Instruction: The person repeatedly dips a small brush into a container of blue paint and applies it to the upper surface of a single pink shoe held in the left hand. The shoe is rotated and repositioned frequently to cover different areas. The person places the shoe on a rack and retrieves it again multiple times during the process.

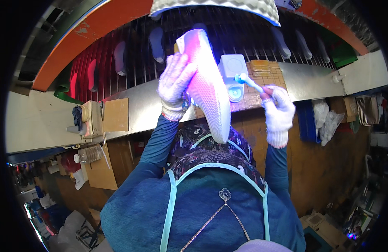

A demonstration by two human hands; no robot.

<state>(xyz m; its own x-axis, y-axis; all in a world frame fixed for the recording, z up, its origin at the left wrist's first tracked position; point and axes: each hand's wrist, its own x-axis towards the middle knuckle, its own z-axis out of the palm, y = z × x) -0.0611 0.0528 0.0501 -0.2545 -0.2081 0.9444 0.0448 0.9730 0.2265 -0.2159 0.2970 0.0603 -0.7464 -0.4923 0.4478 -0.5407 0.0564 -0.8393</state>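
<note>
Grasping a long, white, textured shoe (211, 90) above the silver metal desk (305, 80) in the white-gloved left hand (176, 80); pinching a slim pale-blue brush (251, 82) in the white-gloved right hand (279, 105). Probably light, bendable; best held along the side.

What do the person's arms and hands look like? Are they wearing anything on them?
The left hand and right hand both wear whitish knitted gloves. Their ribbed cuffs have thin reddish edges. The left glove looks a bit purple where coloured light falls on it. The arms have long, dark blue-green sleeves reaching up to the gloves.
</note>
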